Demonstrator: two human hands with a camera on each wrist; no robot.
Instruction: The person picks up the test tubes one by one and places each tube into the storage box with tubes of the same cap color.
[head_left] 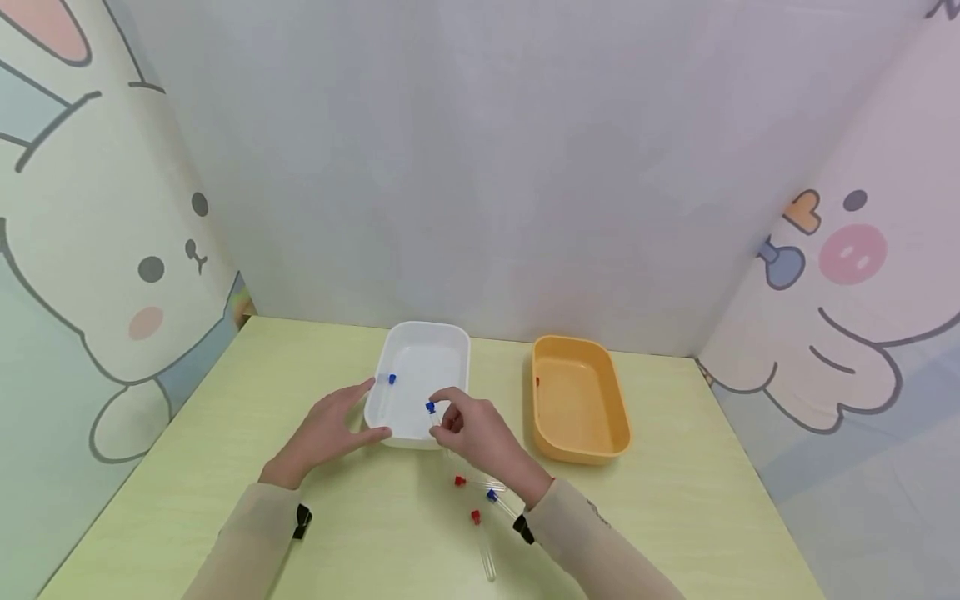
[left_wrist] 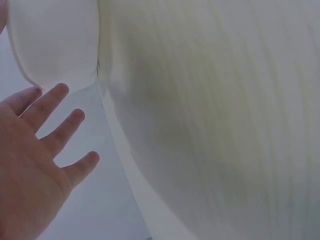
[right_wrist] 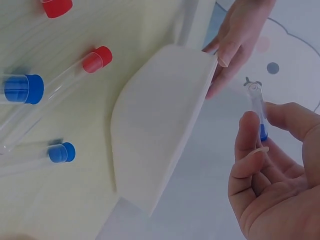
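Between thumb and fingers, my right hand (head_left: pixel 480 429) pinches a clear test tube with a blue stopper (right_wrist: pixel 256 105), over the near right part of the white tray (head_left: pixel 431 362). My left hand (head_left: pixel 326 433) is spread at the tray's left side, its thumb and fingertips touching the rim; the left wrist view shows its fingers (left_wrist: pixel 62 132) fairly straight. Inside the white tray lies another blue-stoppered tube (head_left: pixel 392 379), its glass barely visible.
An orange tray (head_left: pixel 581 392) stands to the right, with a small red stopper (head_left: pixel 537 382) at its left wall. Several tubes lie on the table near the right forearm, among them a red-stoppered tube (head_left: pixel 483 546) and a blue-stoppered tube (head_left: pixel 502 504).
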